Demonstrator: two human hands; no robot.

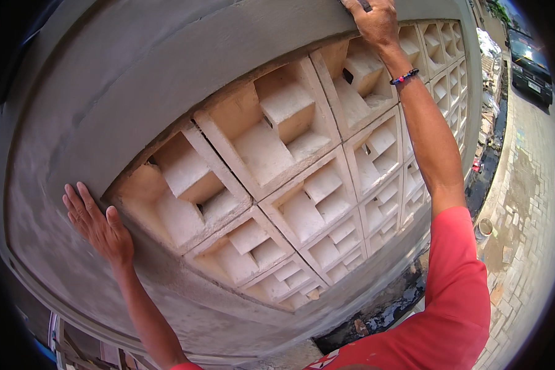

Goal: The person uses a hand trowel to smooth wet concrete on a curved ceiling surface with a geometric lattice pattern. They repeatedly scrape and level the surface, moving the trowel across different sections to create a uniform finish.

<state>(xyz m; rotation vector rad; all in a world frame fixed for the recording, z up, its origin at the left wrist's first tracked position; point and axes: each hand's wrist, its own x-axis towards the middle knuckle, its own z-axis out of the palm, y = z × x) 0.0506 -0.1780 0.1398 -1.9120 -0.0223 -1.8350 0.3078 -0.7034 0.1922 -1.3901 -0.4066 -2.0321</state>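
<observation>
My left hand (100, 227) lies flat on the grey plastered wall (185, 71), fingers stretched out, just left of the lowest corner of the block panel. High up at the top edge, my right hand (376, 23) is closed round a dark object (364, 5). Most of that object is hidden by the fingers or cut off by the picture's edge, so its kind does not show. Below and between my hands, pale cream ventilation blocks (290, 111) with stepped hollows are set in rows within the wall. Smooth grey plaster borders them.
A dark gutter (376, 314) runs along the wall's foot. Beyond it, a paved road (518, 246) holds a bucket (484, 229) and, farther off, a parked black car (530, 65). White sacks or rubble (488, 46) lie by the wall's far end.
</observation>
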